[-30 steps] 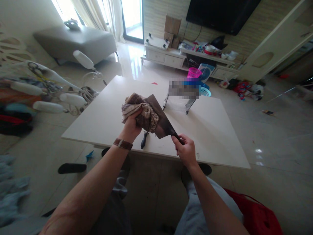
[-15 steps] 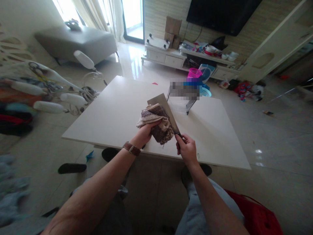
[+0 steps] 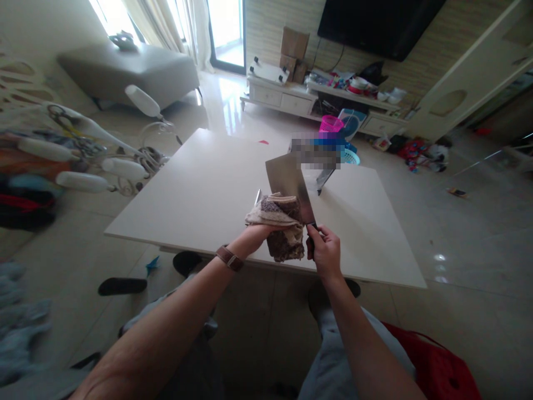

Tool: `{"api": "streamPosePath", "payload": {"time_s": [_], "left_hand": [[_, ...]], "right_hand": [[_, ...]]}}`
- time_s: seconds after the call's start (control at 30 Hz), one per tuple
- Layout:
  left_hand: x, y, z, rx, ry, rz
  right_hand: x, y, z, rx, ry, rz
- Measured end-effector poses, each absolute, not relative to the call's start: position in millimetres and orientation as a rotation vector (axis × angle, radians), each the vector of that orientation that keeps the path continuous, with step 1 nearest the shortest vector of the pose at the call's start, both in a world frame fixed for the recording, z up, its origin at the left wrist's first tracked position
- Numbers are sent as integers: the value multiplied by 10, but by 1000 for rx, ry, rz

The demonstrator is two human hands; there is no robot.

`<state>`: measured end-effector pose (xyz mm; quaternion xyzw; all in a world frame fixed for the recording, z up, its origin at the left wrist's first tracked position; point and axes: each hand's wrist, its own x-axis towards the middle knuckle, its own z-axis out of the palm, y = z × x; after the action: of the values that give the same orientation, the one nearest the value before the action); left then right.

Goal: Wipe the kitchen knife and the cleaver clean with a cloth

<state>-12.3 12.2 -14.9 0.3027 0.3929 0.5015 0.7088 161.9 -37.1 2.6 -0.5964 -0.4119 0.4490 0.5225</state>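
Note:
My right hand (image 3: 325, 250) is closed round the dark handle of a cleaver (image 3: 287, 178), whose broad metal blade points up and away over the table. A bunched brown and beige cloth (image 3: 278, 216) is gripped in my left hand (image 3: 260, 236), with the thumb across it. The cloth lies against the lower left part of the blade, close to the handle. Behind the cloth's left side a thin shiny tip (image 3: 258, 196) sticks up; what it belongs to is hidden. Both hands are above the near edge of the white table (image 3: 187, 194).
Past the blade, a pixelated patch hides most of an object with a dark-edged stand (image 3: 327, 179) on the table. A small red piece (image 3: 264, 142) lies near the far edge. White lamp arms (image 3: 141, 101) stand at the left; a red bag (image 3: 441, 361) is at lower right.
The cloth has slid down the blade toward the handle, baring more metal. Both hands have shifted slightly right, and the blade now points more upright. The thin shiny tip has come into view.

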Motion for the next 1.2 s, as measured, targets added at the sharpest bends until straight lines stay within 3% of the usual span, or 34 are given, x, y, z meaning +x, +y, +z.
{"api": "streamPosePath", "payload": {"time_s": [0.37,0.73,1.2], "left_hand": [[-87,70,-135,838,759,1149],[-156,144,-121,611,784,1065],[-480,408,54,326,787,1324]], "right_hand": [[1651,-360,32,-1402,-968,1072],[1616,-378,62,-1422,-1017,1076],[1592,-457,18,-1494,-1188,1065]]}}
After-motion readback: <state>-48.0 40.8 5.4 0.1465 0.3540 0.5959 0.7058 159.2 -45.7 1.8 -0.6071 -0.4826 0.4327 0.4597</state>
